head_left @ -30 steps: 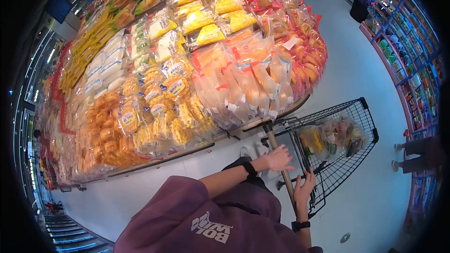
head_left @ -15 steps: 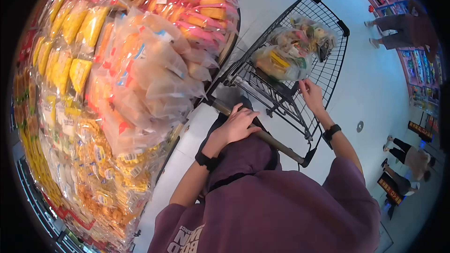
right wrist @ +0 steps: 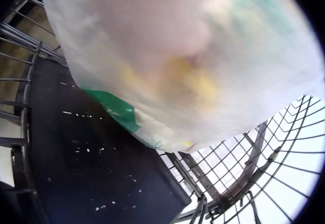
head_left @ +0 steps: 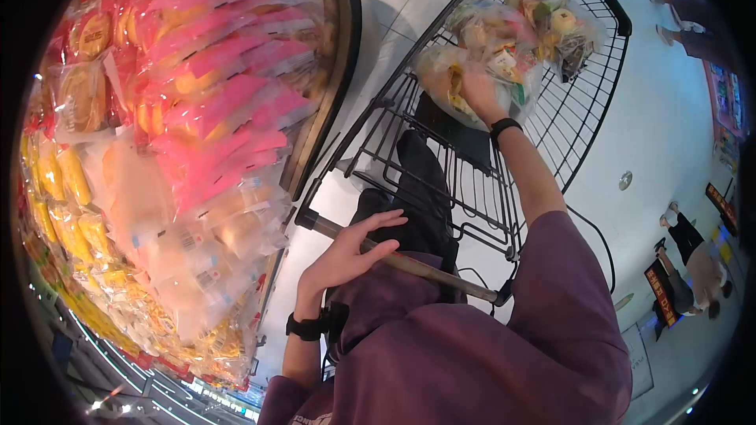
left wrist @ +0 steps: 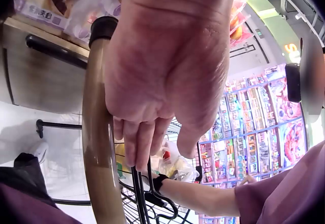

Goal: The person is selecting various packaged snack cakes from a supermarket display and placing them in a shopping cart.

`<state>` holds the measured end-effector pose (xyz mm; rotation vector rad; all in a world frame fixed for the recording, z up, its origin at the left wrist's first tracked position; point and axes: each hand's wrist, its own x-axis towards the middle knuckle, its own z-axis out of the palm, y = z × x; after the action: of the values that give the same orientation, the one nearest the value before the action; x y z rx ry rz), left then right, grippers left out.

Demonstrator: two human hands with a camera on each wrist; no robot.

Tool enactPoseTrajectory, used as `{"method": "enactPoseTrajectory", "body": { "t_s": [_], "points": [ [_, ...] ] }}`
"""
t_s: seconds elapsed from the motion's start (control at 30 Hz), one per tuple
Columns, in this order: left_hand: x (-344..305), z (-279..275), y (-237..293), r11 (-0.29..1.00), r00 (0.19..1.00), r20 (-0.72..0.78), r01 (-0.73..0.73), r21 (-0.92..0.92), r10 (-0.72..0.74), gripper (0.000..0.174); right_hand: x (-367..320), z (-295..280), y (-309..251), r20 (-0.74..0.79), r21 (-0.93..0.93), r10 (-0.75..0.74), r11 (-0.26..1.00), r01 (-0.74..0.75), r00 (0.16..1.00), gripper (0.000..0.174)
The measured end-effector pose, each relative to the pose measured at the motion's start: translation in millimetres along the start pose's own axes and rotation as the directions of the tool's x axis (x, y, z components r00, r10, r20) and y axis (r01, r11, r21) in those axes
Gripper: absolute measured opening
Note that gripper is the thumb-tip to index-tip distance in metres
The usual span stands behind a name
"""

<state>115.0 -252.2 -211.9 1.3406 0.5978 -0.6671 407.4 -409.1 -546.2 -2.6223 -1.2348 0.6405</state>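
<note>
My right hand (head_left: 480,96) reaches down into a clear plastic bag (head_left: 441,67) in the shopping cart (head_left: 579,153). Its fingers are beside a yellow packet (head_left: 455,83), and I cannot tell whether they grip it. In the right wrist view the bag's cloudy plastic (right wrist: 127,56) covers the hand, with a blurred yellow patch under it. My left hand (head_left: 346,256) lies over the cart's handlebar (head_left: 417,267), fingers straight and thumb apart. In the left wrist view its palm edge overlaps the tan handlebar (left wrist: 99,132).
More bagged goods (head_left: 551,24) lie farther into the cart. A stand of packaged bread (head_left: 228,71) rises on the left, its dark-edged rim (head_left: 342,55) close to the cart. Two people stand at the right, one (head_left: 693,252) near a sign. A black panel (right wrist: 91,153) sits in the cart.
My right hand moved from the cart's near edge into the bag. The left hand stays at the handlebar, its fingers now lifted straighter. The bread stand has shifted in view as the cart moved along it.
</note>
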Motion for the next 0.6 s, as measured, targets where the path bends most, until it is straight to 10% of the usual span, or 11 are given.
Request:
{"method": "enactPoseTrajectory", "body": {
  "t_s": [0.1, 0.4, 0.6],
  "points": [
    [2, 3, -3, 1.0, 1.0, -0.017, -0.015, -0.008, 0.015, 0.054, -5, 19, -9, -0.23, -0.19, -0.061, 0.982, 0.017, 0.971, 0.039],
    [2, 2, -1, 1.0, 1.0, -0.023, -0.01, -0.021, 0.01, 0.054, 1, 21, -17, -0.068, -0.157, 0.143, 0.976, -0.153, 0.987, 0.051],
    [0, 2, -6, 0.998, 0.998, -0.04, -0.045, -0.032, 0.044, 0.053, 10, 56, 3, -0.146, -0.225, 0.029, 0.972, -0.062, 0.989, 0.034]
  ]
}}
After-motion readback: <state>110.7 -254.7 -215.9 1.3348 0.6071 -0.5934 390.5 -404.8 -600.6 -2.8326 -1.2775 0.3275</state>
